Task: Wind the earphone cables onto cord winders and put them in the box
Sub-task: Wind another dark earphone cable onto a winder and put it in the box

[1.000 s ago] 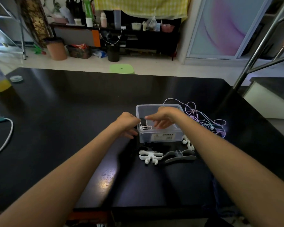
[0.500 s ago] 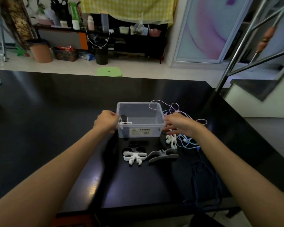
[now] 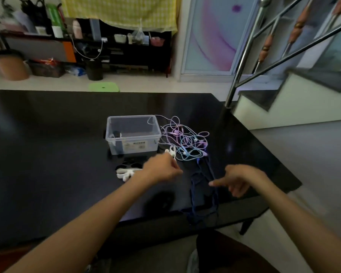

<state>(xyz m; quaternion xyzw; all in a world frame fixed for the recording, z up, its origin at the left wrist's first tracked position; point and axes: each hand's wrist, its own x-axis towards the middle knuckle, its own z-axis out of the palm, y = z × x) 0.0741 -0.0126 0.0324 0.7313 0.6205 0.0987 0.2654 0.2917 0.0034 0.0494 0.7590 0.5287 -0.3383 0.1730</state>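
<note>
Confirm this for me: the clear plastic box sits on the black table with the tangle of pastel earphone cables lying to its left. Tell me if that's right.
Not quite. The head view shows the tangle of pastel earphone cables lying to the right of the clear plastic box, not its left. The box does sit on the black table.

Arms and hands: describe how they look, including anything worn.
Both forearms are bare to the frame's edge: no sleeves, watch, bracelet or gloves. The left hand and right hand show no visible rings, though blur hides fine detail.
</note>
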